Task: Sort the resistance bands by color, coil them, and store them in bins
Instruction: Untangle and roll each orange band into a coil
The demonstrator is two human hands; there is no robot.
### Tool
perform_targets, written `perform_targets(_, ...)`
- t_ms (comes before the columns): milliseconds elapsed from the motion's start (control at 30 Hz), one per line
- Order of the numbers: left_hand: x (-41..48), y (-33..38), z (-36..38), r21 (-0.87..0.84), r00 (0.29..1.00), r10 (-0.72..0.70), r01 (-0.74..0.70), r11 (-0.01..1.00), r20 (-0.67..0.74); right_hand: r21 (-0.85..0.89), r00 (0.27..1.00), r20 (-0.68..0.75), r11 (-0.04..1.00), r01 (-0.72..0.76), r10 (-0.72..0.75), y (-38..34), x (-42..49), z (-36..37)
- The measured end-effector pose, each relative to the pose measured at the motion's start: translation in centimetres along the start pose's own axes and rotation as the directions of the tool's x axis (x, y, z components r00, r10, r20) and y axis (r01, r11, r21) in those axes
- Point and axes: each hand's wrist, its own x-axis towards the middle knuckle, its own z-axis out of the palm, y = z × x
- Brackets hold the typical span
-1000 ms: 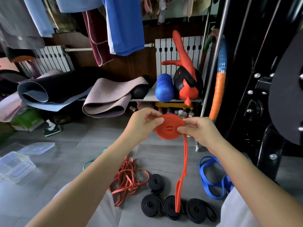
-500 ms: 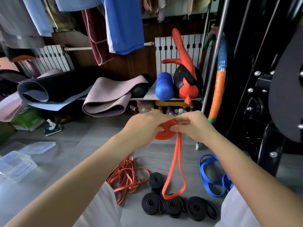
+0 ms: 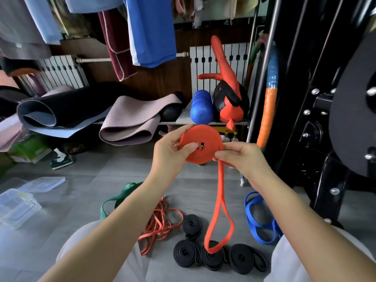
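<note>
I hold a half-coiled red resistance band [image 3: 203, 143] up in front of me. My left hand [image 3: 171, 153] grips the flat red coil, thumb near its centre hole. My right hand [image 3: 242, 157] pinches the band where its loose tail leaves the coil; the tail hangs down as a loop to the floor. On the floor lie several coiled black bands [image 3: 189, 253], a loose tangle of thin red bands [image 3: 160, 222], a loose green band [image 3: 120, 197] and a loose blue band [image 3: 258, 218].
Clear plastic bins [image 3: 16, 206] and a lid [image 3: 42, 183] sit on the grey floor at the left. Rolled mats [image 3: 128, 123], a blue foam roller [image 3: 201, 107] and a black gym machine frame [image 3: 325, 119] stand behind and to the right.
The coil has turned to face me flat and grown. The hanging red loop has become shorter. My hands rose slightly and spread apart.
</note>
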Motion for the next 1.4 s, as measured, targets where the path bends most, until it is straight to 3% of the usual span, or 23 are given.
perform_targets(100,-0.8,-0.2,0.7,-0.156,0.993,-0.108,0.098,0.983,-0.054,0.058,1.0,-0.027,0.998,-0.002,0.004,-0.1,0.1,0.4)
perform_targets(200,-1.7,-0.7,1.3,-0.161,0.99,-0.115,0.101,0.982,-0.082,0.062,1.0,-0.02,0.998,0.007,-0.006,-0.4,0.1,0.7)
perform_targets(267,-1.7,-1.0,1.3,-0.065,0.992,-0.099,0.094,0.993,-0.073,0.022,1.0,-0.008,1.0,0.022,-0.022,-0.5,0.0,0.5)
perform_targets(333,-1.2,-1.1,0.6,0.206,0.999,-0.02,0.026,0.978,-0.029,-0.016,1.0,0.015,1.0,0.021,-0.021,-0.6,0.0,0.2)
perform_targets(400,-0.9,-0.8,-0.2,0.511,0.986,0.114,-0.161,0.844,0.123,-0.103,0.999,0.047,0.994,0.031,-0.027,-0.5,0.0,0.1)
perform_targets(467,-0.5,-0.4,-0.8,0.678,0.908,0.211,-0.411,0.609,0.361,-0.201,0.997,0.067,0.979,0.04,-0.027,-0.3,0.0,0.3)
perform_targets(533,-0.1,0.1,-0.8,0.745,0.849,0.157,-0.52,0.419,0.504,-0.244,0.997,0.071,0.969,0.031,-0.014,0.0,0.2,0.4)
perform_targets(567,0.2,0.3,-0.7,0.76,0.845,0.113,-0.521,0.389,0.522,-0.249,0.997,0.073,0.968,0.028,-0.01,0.1,0.2,0.4)
perform_targets(633,0.6,0.4,-0.8,0.758,0.853,0.065,-0.492,0.429,0.517,-0.242,0.998,0.065,0.97,0.026,-0.011,0.2,0.2,0.4)
perform_targets(800,0.6,-0.2,-1.1,0.65,0.934,0.129,-0.326,0.686,0.333,-0.187,0.999,0.041,0.982,0.024,-0.016,0.4,0.0,-0.4)
perform_targets(967,0.2,-1.1,-0.1,0.307,0.996,0.025,-0.052,0.95,0.091,-0.05,0.999,-0.024,0.998,-0.033,0.032,1.4,-0.2,-0.6)
perform_targets(1067,-0.2,-1.6,0.7,0.064,0.997,-0.076,0.076,0.995,-0.016,-0.05,0.996,-0.074,0.997,-0.062,0.058,2.0,-0.2,-0.9)
perform_targets(1200,-1.1,-2.9,1.4,-0.036,0.989,-0.146,0.146,0.989,0.01,-0.01,0.992,-0.105,0.997,-0.072,0.071,2.3,-0.3,-1.3)
perform_targets(1267,-1.2,-3.3,1.3,0.027,0.987,-0.141,0.139,0.99,0.074,-0.002,0.993,-0.092,0.998,-0.07,0.07,2.4,-0.4,-1.6)
perform_targets(1333,-0.8,-3.5,0.7,0.285,0.989,-0.071,0.03,0.958,0.133,-0.047,0.995,-0.063,0.996,-0.076,0.073,2.6,-0.5,-1.8)
perform_targets(1400,-0.4,-3.4,-0.1,0.562,0.97,0.008,-0.146,0.814,0.241,-0.127,0.996,-0.027,0.988,-0.083,0.08,3.0,-0.5,-1.9)
